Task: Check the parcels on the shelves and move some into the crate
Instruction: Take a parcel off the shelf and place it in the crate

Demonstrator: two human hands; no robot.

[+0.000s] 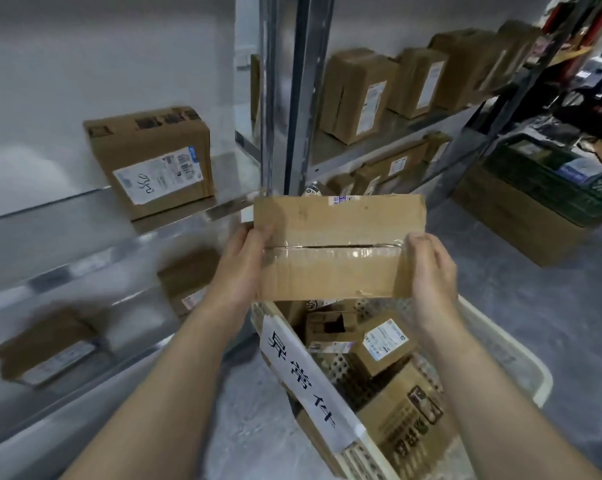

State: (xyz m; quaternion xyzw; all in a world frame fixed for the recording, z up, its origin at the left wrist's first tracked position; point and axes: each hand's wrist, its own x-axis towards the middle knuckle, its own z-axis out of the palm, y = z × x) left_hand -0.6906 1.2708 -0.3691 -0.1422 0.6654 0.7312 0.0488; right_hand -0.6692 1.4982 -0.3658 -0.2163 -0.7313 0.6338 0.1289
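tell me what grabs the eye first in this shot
The taped cardboard box in the centre, gripped at its ends by the left hand and right hand, draws the eye first. Right below it sits the white crate, already holding several parcels, with a handwritten paper label on its near-left rim. On the shelf to the left stands a brown parcel with a white shipping label.

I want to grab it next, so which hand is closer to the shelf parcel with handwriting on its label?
Left. The left hand grips the held box below and right of that parcel; the right hand grips its far end.
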